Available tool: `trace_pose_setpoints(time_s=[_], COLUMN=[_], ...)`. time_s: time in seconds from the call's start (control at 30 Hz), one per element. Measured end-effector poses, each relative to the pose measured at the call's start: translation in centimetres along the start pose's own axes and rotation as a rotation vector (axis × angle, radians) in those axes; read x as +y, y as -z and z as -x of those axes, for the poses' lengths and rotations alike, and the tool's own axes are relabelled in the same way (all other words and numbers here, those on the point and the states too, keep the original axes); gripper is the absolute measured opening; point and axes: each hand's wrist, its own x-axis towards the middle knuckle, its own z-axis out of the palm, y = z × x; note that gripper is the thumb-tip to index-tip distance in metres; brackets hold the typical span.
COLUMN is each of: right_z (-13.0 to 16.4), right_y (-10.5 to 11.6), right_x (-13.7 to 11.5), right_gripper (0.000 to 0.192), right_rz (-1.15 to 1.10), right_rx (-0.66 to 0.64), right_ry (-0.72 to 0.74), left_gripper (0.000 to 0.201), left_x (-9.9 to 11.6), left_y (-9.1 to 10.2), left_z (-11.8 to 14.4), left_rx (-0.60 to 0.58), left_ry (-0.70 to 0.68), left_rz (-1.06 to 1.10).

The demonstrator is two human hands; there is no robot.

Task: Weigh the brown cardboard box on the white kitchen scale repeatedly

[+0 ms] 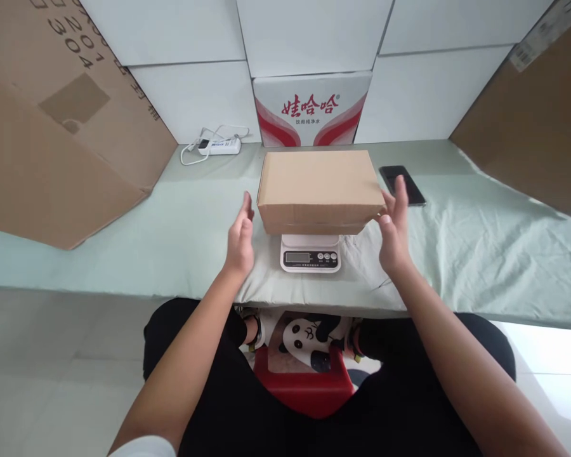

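Observation:
A closed brown cardboard box (321, 181) rests on a white kitchen scale (310, 266), hiding most of its platform. The scale's display and its buttons show at the front; I cannot make out any reading. My left hand (240, 241) is beside the box's left side, a small gap away, its fingers stretched out. At the right end, my right hand (394, 228) has its fingers extended, the fingertips at or very close to the box's lower right corner. Whether they touch it I cannot tell.
Behind the box stands a white and red carton (313, 111) against the tiled wall. A power strip (221, 146) with a white cable lies back left, a dark phone (404, 184) right. Large cardboard pieces (66, 158) (537, 120) flank the green cloth (480, 254).

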Motion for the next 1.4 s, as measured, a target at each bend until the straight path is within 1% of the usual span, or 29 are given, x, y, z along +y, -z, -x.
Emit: trace_pose_setpoints(time_s=[0.1, 0.17, 0.23, 0.3, 0.43, 0.53, 0.8, 0.93, 1.07, 1.27, 1.4], right_z=[-0.4, -0.6, -0.6, -0.5, -0.2, 0.0, 0.4, 0.5, 0.4, 0.5, 0.2], right_y=[1.3, 1.8, 1.9, 1.7, 0.8, 0.3, -0.7, -1.1, -1.5, -1.7, -1.6], right_x=[1.9, 2.7, 2.9, 2.7, 1.6, 1.0, -0.5, -1.2, -1.3, -1.1, -1.5], right_gripper=[0.095, 0.094, 0.095, 0.097, 0.092, 0.091, 0.1, 0.107, 0.111, 0.11, 0.108], right_rz=[-0.008, -0.024, -0.038, -0.046, -0.042, -0.031, -0.075, -0.065, -0.06, -0.06, -0.068], right_rx=[0.059, 0.075, 0.073, 0.06, 0.012, -0.039, -0.145, -0.135, -0.131, -0.137, -0.125], right_ry=[-0.013, -0.044, -0.07, -0.079, -0.047, -0.022, -0.008, -0.027, -0.028, -0.04, -0.039], left_gripper=[0.084, 0.083, 0.082, 0.083, 0.089, 0.09, 0.088, 0.085, 0.083, 0.082, 0.08], left_x=[-0.1, -0.1, -0.3, -0.6, -1.1, -1.1, 0.0, 0.5, 0.6, -0.3, -0.1], left_y=[1.6, 2.3, 2.6, 2.6, 2.2, 1.7, -0.2, -0.7, -1.0, -0.8, -0.7], left_z=[-0.4, -0.5, -0.4, -0.2, -0.1, 0.0, 0.5, 0.4, 0.2, 0.0, -0.3], left_rx=[0.106, 0.146, 0.148, 0.126, 0.066, 0.015, -0.074, -0.117, -0.137, -0.12, -0.121], left_ry=[-0.012, -0.008, -0.002, 0.007, 0.031, 0.035, 0.04, 0.019, 0.015, -0.006, -0.018], left_rz=[0.028, 0.044, 0.045, 0.037, 0.004, -0.023, 0.009, 0.034, 0.022, 0.002, -0.002])
